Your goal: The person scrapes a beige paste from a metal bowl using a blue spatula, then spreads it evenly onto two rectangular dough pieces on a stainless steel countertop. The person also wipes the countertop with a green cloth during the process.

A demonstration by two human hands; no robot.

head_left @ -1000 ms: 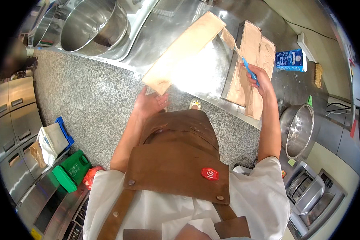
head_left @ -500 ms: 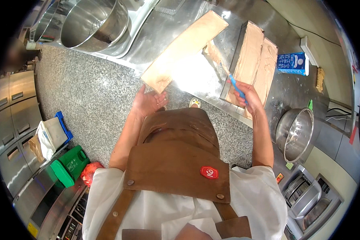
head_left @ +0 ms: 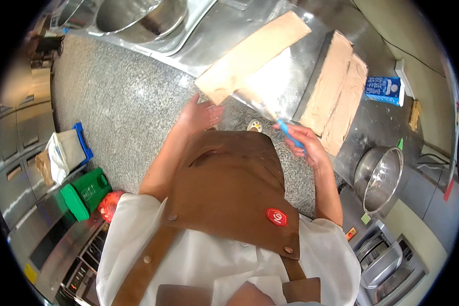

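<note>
A long flat slab coated with light-brown cream (head_left: 255,56) lies slantwise on the steel worktop (head_left: 285,84). My left hand (head_left: 199,116) is at the slab's near end, palm up, with its fingers stretched out below the corner. Whether they touch it I cannot tell. In my right hand (head_left: 307,144) is a spatula with a blue handle (head_left: 289,133). Its cream-smeared blade (head_left: 250,97) reaches left to the slab's near end. Further right stand two more cream-covered strips (head_left: 339,92), side by side along a dark metal wall (head_left: 316,74).
A blue-and-white carton (head_left: 385,91) lies beyond the strips, with a brush (head_left: 414,115) near the wall. A steel bowl (head_left: 378,178) stands at right. Large mixing bowls (head_left: 143,20) are at the upper left. A green bin (head_left: 86,194) stands at lower left.
My right hand has moved left and nearer to me, bringing the spatula blade from beside the slab's middle to its near end. The left hand remains under the corner.
</note>
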